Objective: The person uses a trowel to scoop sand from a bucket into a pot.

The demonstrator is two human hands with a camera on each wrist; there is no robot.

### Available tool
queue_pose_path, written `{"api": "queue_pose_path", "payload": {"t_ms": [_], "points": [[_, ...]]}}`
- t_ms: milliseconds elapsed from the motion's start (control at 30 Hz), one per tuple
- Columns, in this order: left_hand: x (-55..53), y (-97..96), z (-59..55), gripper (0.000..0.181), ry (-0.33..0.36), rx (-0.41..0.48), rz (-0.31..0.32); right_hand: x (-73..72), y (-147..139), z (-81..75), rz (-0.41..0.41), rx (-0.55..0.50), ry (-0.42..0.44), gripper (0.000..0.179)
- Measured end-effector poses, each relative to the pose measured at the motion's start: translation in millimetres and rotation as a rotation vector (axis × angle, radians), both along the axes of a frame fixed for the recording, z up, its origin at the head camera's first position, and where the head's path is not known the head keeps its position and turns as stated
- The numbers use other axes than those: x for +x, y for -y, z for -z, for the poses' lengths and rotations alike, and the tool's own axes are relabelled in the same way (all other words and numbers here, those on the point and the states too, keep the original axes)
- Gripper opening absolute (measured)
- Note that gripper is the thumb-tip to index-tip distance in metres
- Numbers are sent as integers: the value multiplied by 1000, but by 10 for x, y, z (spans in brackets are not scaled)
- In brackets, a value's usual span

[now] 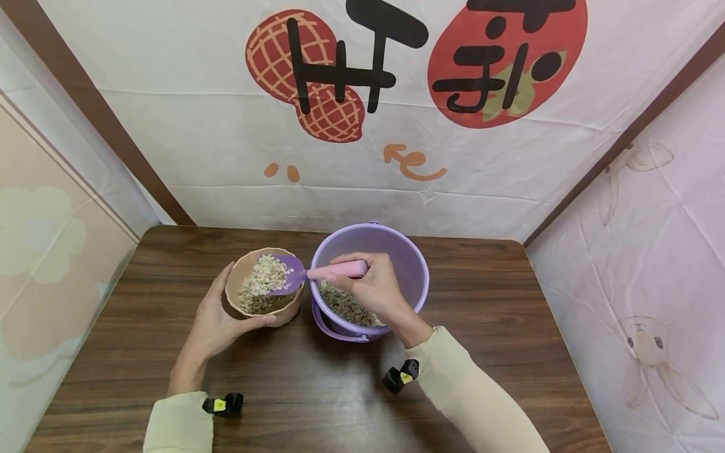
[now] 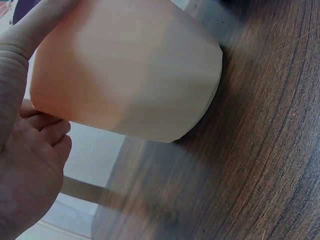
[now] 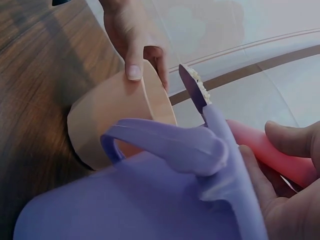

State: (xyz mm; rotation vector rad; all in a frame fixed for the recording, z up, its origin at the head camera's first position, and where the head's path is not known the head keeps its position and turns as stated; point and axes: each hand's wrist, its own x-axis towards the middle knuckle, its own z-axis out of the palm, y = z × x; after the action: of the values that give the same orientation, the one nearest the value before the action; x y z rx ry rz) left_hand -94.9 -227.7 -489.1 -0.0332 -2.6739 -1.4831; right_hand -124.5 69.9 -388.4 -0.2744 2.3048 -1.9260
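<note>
My left hand (image 1: pixel 218 324) grips a peach-coloured flowerpot (image 1: pixel 290 313) by its rim, thumb on the near side and fingers round the left side. The pot stands on the table and holds light, flaky grains. With my right hand (image 1: pixel 378 288) I hold a small toy shovel by its pink handle (image 1: pixel 340 270). Its purple blade (image 1: pixel 292 280) is over the pot's opening, loaded with pale flakes (image 1: pixel 265 274). The handle crosses above the left rim of a purple bucket (image 1: pixel 404 255), where more flakes (image 1: pixel 345 307) lie at the bottom.
The bucket's purple carrying handle (image 1: pixel 324 327) hangs down on its near left side, close to the pot. Both stand toward the back of a dark wooden table (image 1: pixel 317 390). A printed cloth (image 1: pixel 226 145) hangs behind, with more cloth at the sides.
</note>
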Motion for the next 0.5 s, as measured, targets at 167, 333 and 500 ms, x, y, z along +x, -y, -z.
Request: {"api": "queue_pose_path", "payload": {"t_ms": [167, 333, 500], "points": [[2, 9, -3, 134, 9, -4, -2, -26, 37, -40, -11, 57, -5, 25], [2, 12, 2, 134, 7, -6, -4, -36, 77, -69, -33, 140, -27, 20], [0, 9, 10, 133, -3, -4, -1, -56, 112, -89, -51, 207, -63, 16]]}}
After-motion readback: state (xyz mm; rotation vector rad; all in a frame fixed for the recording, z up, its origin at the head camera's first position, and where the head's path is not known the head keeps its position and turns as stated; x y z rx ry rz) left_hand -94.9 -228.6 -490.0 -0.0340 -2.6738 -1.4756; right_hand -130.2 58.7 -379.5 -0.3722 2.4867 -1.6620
